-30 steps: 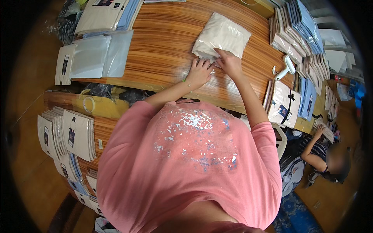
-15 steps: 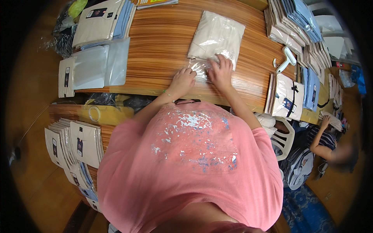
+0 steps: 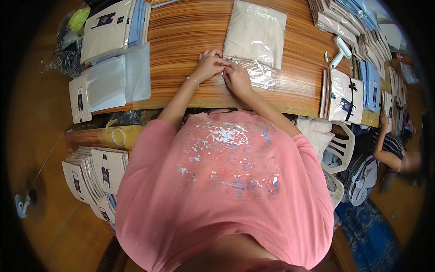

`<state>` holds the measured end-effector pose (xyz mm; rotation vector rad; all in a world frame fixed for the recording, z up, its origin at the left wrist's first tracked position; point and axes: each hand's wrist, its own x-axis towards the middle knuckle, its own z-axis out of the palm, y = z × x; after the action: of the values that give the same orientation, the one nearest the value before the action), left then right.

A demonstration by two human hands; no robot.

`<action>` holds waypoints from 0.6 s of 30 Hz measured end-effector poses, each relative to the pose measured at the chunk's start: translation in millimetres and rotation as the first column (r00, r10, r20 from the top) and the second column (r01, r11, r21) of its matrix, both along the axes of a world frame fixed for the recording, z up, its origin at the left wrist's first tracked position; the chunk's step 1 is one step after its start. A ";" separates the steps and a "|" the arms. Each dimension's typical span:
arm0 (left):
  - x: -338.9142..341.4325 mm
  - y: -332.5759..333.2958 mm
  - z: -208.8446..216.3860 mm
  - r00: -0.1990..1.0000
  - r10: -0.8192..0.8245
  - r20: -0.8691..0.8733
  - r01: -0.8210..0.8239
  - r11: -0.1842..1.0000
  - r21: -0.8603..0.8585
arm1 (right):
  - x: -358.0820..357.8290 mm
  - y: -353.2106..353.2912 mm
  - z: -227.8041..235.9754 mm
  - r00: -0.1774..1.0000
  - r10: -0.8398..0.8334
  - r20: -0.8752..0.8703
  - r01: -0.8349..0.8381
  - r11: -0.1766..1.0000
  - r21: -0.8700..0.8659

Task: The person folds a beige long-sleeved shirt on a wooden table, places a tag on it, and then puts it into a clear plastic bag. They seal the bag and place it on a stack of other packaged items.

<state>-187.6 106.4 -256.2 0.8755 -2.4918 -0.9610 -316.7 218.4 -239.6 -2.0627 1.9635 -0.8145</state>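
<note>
A folded cream garment [image 3: 254, 31] lies flat in a clear plastic bag on the wood-grain table, in front of me. The bag's loose flap [image 3: 260, 76] spreads toward me, wrinkled and shiny. At the flap's left edge, close to the garment's near left corner, my two hands meet. My left hand [image 3: 209, 65] has its thumb and fingers pinched there. My right hand [image 3: 237, 79] lies against it, fingers curled and pressed on the same bit of plastic. Exactly what part sits between the fingertips is hidden.
Left on the table are stacked bagged garments [image 3: 108, 31] and clear empty bags [image 3: 108, 79]. To the right stand a white tape dispenser [image 3: 340, 52], a ribbon-tied packet [image 3: 346, 97] and further stacks. More packets [image 3: 106, 170] lie lower left. Another person [image 3: 389, 147] works at far right.
My hands were apart, the right on the middle of the flap. Now they have come together at the flap's left edge, fingers pinched. The whole view has shifted slightly.
</note>
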 end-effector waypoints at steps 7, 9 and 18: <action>3.3 -0.5 -1.8 0.999 -0.036 0.038 0.037 0.999 -0.019 | -5.9 1.3 1.1 0.987 0.123 0.099 -0.128 0.991 0.046; 2.4 -2.0 -0.2 0.999 -0.021 0.025 0.021 1.000 -0.011 | -6.0 1.0 1.1 0.984 0.147 0.101 -0.149 0.989 0.005; -98.3 -28.7 43.9 0.849 -0.521 0.082 0.487 0.714 -0.502 | -1.1 3.5 -0.1 0.989 0.150 0.016 -0.149 0.988 -0.030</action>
<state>-286.0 77.7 -212.3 -0.0230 -2.7730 -0.3920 -317.9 221.9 -239.7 -2.1792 1.7716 -0.8312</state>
